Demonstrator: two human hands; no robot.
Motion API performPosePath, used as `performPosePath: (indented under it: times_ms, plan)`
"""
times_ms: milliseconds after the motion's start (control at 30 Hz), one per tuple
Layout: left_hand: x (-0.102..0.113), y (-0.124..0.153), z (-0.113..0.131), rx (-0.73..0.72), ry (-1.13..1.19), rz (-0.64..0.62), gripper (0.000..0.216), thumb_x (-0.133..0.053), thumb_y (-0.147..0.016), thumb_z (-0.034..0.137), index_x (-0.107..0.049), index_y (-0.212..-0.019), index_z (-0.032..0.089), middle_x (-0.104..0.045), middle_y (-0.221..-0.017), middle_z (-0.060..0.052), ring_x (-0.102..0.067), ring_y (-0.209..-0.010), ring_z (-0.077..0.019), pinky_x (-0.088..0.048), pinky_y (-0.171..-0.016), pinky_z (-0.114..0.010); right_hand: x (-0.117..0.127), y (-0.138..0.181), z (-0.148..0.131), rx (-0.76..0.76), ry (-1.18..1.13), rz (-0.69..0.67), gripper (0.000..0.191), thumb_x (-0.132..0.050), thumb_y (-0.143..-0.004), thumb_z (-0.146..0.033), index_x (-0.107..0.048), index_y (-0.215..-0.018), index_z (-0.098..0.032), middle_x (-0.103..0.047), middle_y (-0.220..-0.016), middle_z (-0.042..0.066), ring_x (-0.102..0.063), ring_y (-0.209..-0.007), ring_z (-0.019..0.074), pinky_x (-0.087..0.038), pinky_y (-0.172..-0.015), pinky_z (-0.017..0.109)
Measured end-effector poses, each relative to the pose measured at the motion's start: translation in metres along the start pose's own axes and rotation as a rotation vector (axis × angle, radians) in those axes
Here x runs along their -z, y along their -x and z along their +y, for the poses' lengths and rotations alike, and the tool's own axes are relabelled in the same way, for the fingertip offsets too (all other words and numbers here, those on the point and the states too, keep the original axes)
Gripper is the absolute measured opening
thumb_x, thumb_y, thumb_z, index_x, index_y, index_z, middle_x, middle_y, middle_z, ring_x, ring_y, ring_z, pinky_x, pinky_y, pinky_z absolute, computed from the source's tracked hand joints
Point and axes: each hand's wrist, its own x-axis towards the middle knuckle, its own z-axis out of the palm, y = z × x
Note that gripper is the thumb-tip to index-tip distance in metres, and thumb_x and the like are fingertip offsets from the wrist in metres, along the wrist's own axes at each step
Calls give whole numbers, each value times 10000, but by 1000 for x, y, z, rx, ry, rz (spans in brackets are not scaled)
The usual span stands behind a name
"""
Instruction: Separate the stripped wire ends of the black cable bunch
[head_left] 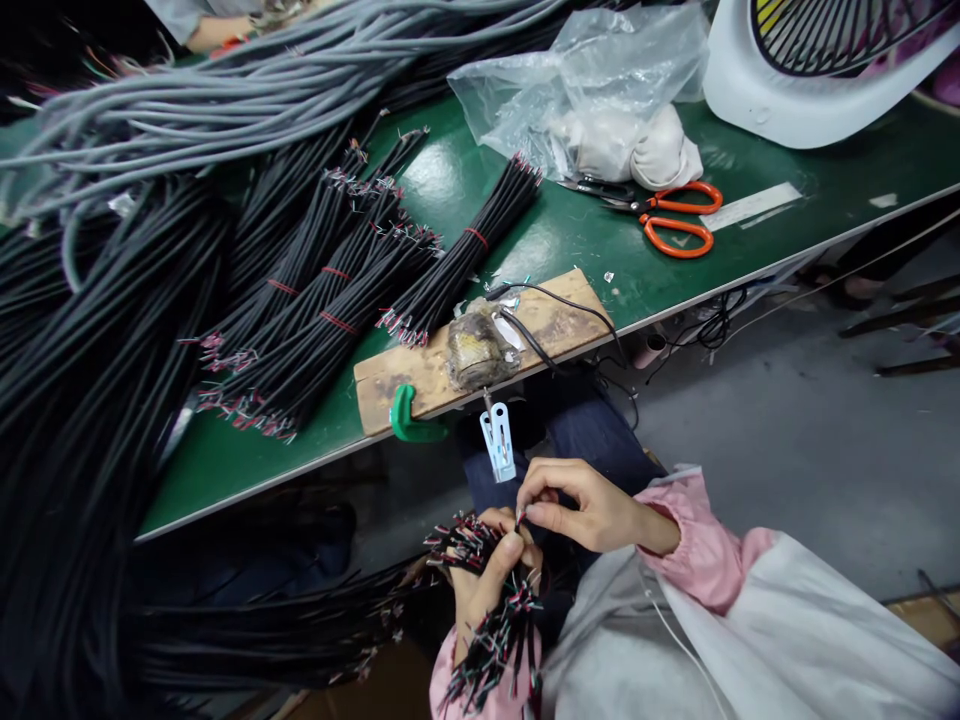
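My left hand [484, 585] is closed around a bunch of short black cables [469, 545] whose red, white and green wire ends fan out. More stripped ends from the bunch [499, 635] hang over my wrist and pink sleeve. My right hand [574, 505] pinches the end of one black cable [520, 518] between thumb and fingertips, close to my left thumb. Just above my hands a light blue clothespin [498, 445] hangs from a metal rod at a tape-wrapped block [480, 348] on the wooden board [420, 375].
A green clamp [409, 418] grips the board at the edge of the green table [540, 240]. Bundles of black cable [465, 260] and long grey cables [247, 110] cover the left side. Orange-handled scissors [679, 235], a plastic bag [585, 70] and a white fan [787, 110] stand right.
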Motion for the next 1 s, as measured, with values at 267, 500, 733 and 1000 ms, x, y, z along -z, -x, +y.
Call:
performPosePath:
  times_ms: [267,500,733,1000]
  plan:
    - [2,-3,-1,26,-37,-37,207,-712,-777,333,-588,-701,186,-547,-486,48,-507,-390,-84,-418,-392,-188,-5,-5,8,-50,-199,56,210,-720,-780,-323,-690,-777,-116,-589,-733,28,-510,-644,106,-386,-579,238]
    - [-1,-9,-8,-74,-36,-82,217,-694,-796,346,-562,-715,194,-566,-567,45,-515,-461,-78,-426,-482,-200,-17,-5,18,5,-264,222,275,-745,-757,-368,-636,-666,-133,-577,-660,13,-517,-583,110,-393,-528,238]
    - [6,-15,3,16,-74,-129,181,-651,-823,319,-613,-694,199,-569,-555,41,-495,-391,-89,-387,-399,-210,-10,-8,9,190,-6,239,232,-632,-866,-318,-620,-715,-143,-555,-717,29,-509,-693,136,-416,-652,275]
    - [6,-26,35,-318,-553,-203,115,-730,-718,212,-730,-607,186,-640,-546,-23,-576,-514,-145,-444,-514,-238,-7,-10,13,-249,-715,-96,376,-743,-736,-451,-585,-736,-109,-530,-693,-3,-494,-636,97,-403,-637,240]
